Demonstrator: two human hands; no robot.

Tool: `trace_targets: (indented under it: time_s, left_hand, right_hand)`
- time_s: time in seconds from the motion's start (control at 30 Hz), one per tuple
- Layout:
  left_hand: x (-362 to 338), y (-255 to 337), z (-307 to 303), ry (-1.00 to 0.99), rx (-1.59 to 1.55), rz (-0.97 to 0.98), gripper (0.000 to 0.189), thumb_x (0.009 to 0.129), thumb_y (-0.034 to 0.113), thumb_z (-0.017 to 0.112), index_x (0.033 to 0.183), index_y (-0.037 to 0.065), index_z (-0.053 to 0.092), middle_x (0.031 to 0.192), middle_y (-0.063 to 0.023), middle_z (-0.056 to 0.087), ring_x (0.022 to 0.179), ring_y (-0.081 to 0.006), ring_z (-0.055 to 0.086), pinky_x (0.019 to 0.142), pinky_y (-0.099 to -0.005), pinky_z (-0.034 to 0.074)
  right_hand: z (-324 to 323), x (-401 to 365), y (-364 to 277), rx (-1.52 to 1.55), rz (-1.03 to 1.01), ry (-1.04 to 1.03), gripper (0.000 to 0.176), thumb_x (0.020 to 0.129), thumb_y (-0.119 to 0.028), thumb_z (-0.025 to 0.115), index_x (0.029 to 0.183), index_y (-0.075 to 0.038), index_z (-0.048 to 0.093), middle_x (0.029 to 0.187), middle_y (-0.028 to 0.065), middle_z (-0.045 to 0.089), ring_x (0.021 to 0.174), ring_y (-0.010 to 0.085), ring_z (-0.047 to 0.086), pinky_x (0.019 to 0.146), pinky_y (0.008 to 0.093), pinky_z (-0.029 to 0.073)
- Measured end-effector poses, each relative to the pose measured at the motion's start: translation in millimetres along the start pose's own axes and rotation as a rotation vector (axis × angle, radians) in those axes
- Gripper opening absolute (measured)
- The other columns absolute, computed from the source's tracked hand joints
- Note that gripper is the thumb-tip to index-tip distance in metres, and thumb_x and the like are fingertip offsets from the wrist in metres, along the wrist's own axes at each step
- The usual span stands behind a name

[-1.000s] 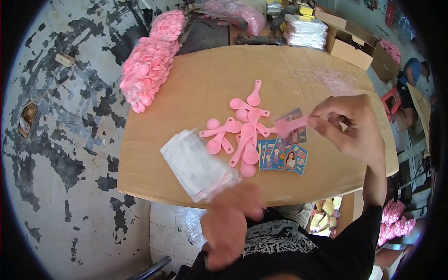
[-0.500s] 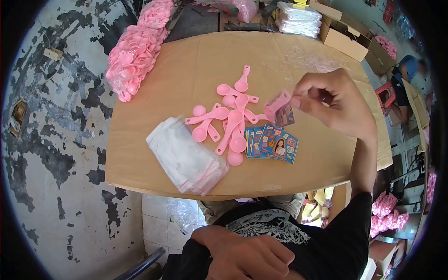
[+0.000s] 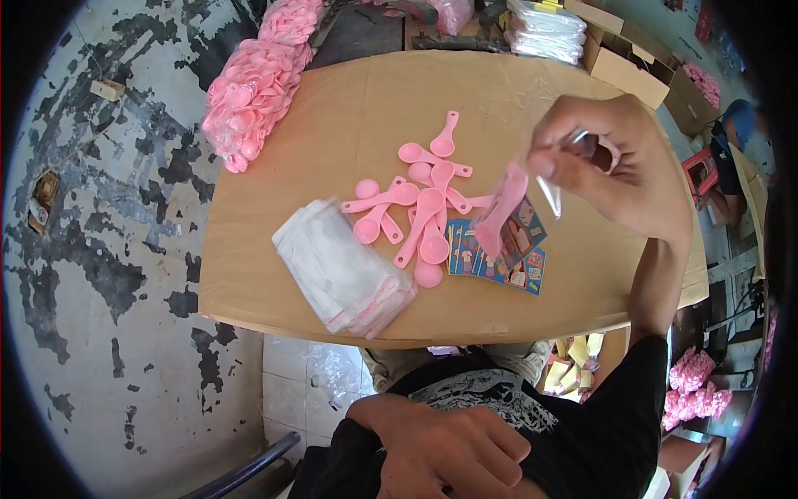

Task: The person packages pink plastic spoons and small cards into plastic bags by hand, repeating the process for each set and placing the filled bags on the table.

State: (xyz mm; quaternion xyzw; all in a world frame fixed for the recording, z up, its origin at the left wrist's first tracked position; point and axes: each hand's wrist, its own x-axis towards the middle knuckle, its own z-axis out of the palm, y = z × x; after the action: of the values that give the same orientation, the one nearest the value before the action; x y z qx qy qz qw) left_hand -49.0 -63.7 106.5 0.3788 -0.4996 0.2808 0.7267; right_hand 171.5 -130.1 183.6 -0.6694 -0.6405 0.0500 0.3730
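My right hand (image 3: pixel 611 162) is raised over the right part of the table, thumb and fingers pinched on a clear plastic bag, whose shiny edge (image 3: pixel 550 198) shows beside the thumb. Below the fingertips hang a pink measuring spoon (image 3: pixel 504 208) and a printed card (image 3: pixel 525 231), overlapping the stack of blue cards (image 3: pixel 465 249) in this view. My left hand (image 3: pixel 453 453) rests low against my body, back upward, its fingers curled and their tips hidden. Several loose pink spoons (image 3: pixel 430 204) lie mid-table, beside a pile of clear bags (image 3: pixel 337 262).
A large bundle of pink spoons (image 3: pixel 253 96) lies at the table's back left. At the back right stand a stack of clear packaging (image 3: pixel 544 33) and an open cardboard box (image 3: pixel 628 66). Another person (image 3: pixel 731 137) sits at the far right. A peeling wall (image 3: pixel 108 274) borders the left.
My right hand has shifted slightly right and up in view; the spoon and card now hang lower, over the card stack. My left hand stays put. The whole view has shifted slightly.
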Motion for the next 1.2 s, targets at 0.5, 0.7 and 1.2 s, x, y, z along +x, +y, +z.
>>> trace_targets:
  time_s: [0.5,0.7,1.2]
  left_hand:
    - [-14,-33,-15,0.257,0.230,0.161,0.034,0.080,0.027,0.071,0.101,0.004,0.057,0.082,-0.0116,0.057,0.070,-0.0226,0.054,0.063,-0.0360,0.043]
    - [-15,-51,-52,0.487,1.373,-0.610,0.070,0.090,0.015,0.066,0.142,-0.009,0.026,0.118,-0.0167,0.055,0.099,-0.0242,0.059,0.083,-0.0338,0.048]
    - [-14,-30,-69,0.886,0.714,-0.686,0.037,0.105,0.014,0.033,0.134,-0.008,0.038,0.126,-0.0191,0.056,0.108,-0.0283,0.064,0.090,-0.0329,0.055]
  right_hand:
    - [3,0,1,0.156,-0.101,0.109,0.010,0.081,-0.006,0.072,0.076,0.000,0.066,0.059,0.0003,0.058,0.049,0.0035,0.046,0.045,0.0207,0.030]
    - [15,-1,-9,0.177,-0.046,0.031,0.010,0.085,-0.008,0.069,0.081,0.000,0.068,0.066,0.0020,0.065,0.051,0.0059,0.052,0.047,0.0212,0.036]
    - [34,10,27,-0.146,-0.252,0.092,0.022,0.077,-0.010,0.074,0.099,-0.010,0.070,0.085,0.0028,0.067,0.074,0.0193,0.062,0.065,0.0304,0.051]
